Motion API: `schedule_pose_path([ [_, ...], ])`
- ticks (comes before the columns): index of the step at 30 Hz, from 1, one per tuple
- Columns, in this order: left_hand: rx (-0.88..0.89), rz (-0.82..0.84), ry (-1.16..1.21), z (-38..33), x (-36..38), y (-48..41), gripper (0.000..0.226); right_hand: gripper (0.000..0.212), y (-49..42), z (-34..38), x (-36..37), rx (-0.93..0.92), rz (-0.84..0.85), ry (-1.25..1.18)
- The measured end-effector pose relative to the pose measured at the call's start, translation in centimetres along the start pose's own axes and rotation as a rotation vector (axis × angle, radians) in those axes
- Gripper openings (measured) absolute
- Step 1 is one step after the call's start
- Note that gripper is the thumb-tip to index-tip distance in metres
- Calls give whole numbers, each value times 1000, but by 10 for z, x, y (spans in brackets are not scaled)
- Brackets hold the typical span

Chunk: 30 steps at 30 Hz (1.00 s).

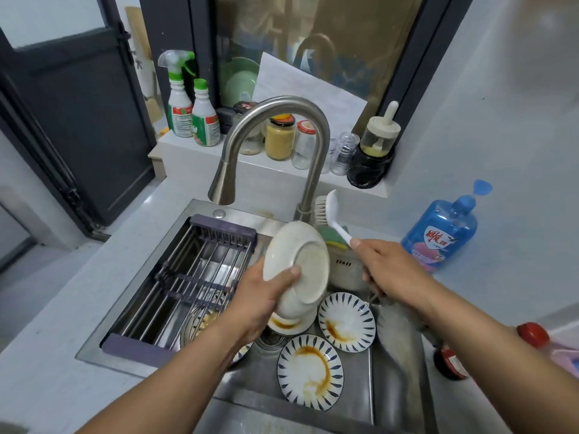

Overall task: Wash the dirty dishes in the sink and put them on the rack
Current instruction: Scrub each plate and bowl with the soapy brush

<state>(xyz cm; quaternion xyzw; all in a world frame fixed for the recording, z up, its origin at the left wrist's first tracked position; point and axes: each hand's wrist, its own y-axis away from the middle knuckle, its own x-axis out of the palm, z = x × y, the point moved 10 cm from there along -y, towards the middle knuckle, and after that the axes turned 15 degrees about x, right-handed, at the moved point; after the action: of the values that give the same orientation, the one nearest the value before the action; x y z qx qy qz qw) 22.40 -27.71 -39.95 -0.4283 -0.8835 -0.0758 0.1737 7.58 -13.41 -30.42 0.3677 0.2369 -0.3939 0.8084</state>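
Stainless-steel sink (395, 371), set into a grey desk (47, 339), contains the soiled ware. A round white plate with a blue-striped rim (310, 372), streaked with brown sauce, lies flat on the basin floor. A second striped plate (346, 322), likewise stained, lies just beyond it. A small white dish (289, 327) with a brown sauce ring sits beside the drain. A purple-framed rack of steel rods (194, 270) spans the left part of the sink, with a further dirty dish partly visible beneath it. The left hand (260, 305) holds a white ceramic bowl (297, 261) tilted above the small dish, underside toward the camera; the thumb presses on the underside and the remaining fingers are hidden behind the rim. The right hand (388, 267) has its fingers curled round the handle of a white-handled dish brush (333, 220), bristles upward beside the base of the brushed-steel tap (275, 120). A blue detergent bottle (440, 233) stands on the desk to the right.
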Motion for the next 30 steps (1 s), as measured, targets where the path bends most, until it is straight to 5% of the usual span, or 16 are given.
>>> schedule_pose_path([
  [4, 145, 225, -543, 25, 26, 17, 26, 32, -18, -23, 40, 147, 104, -158],
  [8, 223, 191, -772, 46, 29, 30, 39, 33, -28, -54, 89, 315, 233, -254],
  [19, 104, 3, -1104, 113, -21, 32, 40, 10, -61, -87, 207, 418, 393, -396],
  [30, -50, -74, -1241, 149, -55, 31, 19, 18, -75, -100, 249, 472, 455, -404],
])
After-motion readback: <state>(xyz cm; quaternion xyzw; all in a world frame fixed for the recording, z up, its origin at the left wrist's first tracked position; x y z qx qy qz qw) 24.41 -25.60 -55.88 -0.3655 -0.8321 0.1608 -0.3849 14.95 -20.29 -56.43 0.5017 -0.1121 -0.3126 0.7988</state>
